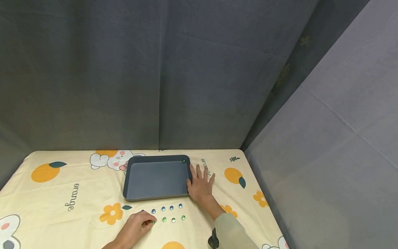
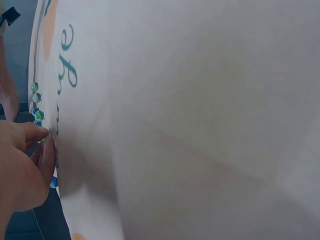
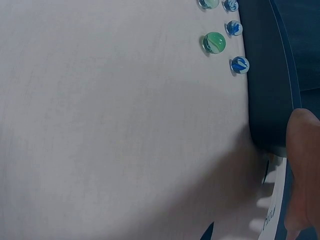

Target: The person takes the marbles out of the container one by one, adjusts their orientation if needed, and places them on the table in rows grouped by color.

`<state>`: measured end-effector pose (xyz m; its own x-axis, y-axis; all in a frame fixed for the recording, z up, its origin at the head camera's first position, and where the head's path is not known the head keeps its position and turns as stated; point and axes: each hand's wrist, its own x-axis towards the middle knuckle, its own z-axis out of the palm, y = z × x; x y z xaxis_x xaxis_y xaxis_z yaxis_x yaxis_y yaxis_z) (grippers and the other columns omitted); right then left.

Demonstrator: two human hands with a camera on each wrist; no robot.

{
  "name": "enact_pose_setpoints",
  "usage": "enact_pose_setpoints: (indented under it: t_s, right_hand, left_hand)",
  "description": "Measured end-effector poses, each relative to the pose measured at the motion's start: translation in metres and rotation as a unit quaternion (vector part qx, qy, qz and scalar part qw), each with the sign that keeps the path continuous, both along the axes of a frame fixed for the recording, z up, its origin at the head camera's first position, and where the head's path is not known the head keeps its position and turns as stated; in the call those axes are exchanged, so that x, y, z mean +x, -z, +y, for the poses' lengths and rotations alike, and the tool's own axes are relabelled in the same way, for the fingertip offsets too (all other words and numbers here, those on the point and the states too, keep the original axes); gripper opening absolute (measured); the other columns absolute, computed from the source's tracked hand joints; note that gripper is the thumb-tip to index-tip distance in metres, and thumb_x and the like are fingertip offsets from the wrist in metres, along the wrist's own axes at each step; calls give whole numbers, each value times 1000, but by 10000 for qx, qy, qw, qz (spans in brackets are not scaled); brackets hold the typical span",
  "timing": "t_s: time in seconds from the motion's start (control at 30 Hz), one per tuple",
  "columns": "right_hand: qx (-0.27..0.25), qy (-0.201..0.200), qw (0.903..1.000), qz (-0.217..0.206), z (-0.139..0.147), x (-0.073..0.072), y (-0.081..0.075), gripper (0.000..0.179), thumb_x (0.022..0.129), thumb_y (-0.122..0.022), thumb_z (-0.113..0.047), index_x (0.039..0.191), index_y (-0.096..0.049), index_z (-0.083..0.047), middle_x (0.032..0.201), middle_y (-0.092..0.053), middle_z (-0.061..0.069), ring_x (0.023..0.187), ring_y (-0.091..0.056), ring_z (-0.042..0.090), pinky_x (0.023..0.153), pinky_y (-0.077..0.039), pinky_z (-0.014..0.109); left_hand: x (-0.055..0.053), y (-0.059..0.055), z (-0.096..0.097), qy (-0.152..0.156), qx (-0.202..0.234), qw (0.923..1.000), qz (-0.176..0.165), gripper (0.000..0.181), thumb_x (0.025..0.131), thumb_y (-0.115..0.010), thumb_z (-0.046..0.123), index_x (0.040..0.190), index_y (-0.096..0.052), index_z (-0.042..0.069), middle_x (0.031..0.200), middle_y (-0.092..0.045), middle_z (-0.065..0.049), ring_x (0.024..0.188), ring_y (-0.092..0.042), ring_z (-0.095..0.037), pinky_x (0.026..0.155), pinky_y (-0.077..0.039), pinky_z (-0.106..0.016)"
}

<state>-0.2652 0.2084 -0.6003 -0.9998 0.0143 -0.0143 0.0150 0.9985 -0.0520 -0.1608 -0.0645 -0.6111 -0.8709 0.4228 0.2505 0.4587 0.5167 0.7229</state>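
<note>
My left hand [image 1: 134, 226] pinches a green marble [image 2: 43, 140] between thumb and fingertips, low over the cloth at the left end of a row of green marbles [image 1: 173, 220]. Just behind them runs a row of blue marbles [image 1: 163, 209]; the leftmost is partly covered by the left hand. My right hand [image 1: 200, 186] has its fingers spread at the right side of a dark grey tray [image 1: 155, 197], with the thumb on the rim. A single dark green marble [image 1: 183, 161] lies in the tray's far right corner.
A cream cloth [image 1: 90, 193] printed with oranges, flowers and rabbits covers the table. Grey curtains [image 1: 199, 86] hang behind it, and a grey panel [image 1: 329, 155] stands along the right edge. Both marble rows lie close to the tray's near side.
</note>
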Motion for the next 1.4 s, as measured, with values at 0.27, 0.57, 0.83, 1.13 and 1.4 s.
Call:
enact_pose_setpoints:
  t_s: [0.27,0.57,0.83,1.13,1.4]
  right_hand:
    - [34,1,10000,-15,0,0,1,64,103,-37,-48,161,-18,-29,164,-20,6,149,-12,41,111,-10,71]
    - [-26,-19,10000,-26,-2,1,-1,63,103,-37,-48,161,-18,-29,164,-20,6,148,-13,41,110,-10,72]
    - [141,-58,9999,-50,-1,1,-2,63,104,-36,-48,161,-17,-29,164,-20,6,149,-13,41,110,-12,71]
    - [30,-36,10000,26,1,-1,4,64,103,-38,-48,160,-20,-28,164,-22,6,148,-13,42,110,-9,72]
    - [-8,-21,10000,9,1,-1,2,63,103,-38,-47,160,-20,-29,164,-22,6,148,-14,42,110,-9,72]
  left_hand:
    - [1,-1,-1,11,46,10000,-32,21,75,-80,-7,86,-77,10,80,-66,8,70,-56,2,58,-51,-20]
    - [2,-2,-1,-84,32,9999,-77,20,76,-81,-6,87,-77,10,81,-65,10,70,-55,2,59,-51,-20]
    - [-5,-21,4,-67,243,9989,-392,19,80,-78,-6,95,-76,6,89,-68,0,73,-62,-3,62,-55,-21]
    - [-43,-40,20,-367,474,9982,-70,20,81,-76,-7,97,-75,6,91,-69,-5,79,-66,-10,68,-55,-18]
    - [-86,-49,41,-333,480,9983,42,22,83,-78,0,103,-74,7,97,-71,-5,85,-69,-15,74,-56,-23]
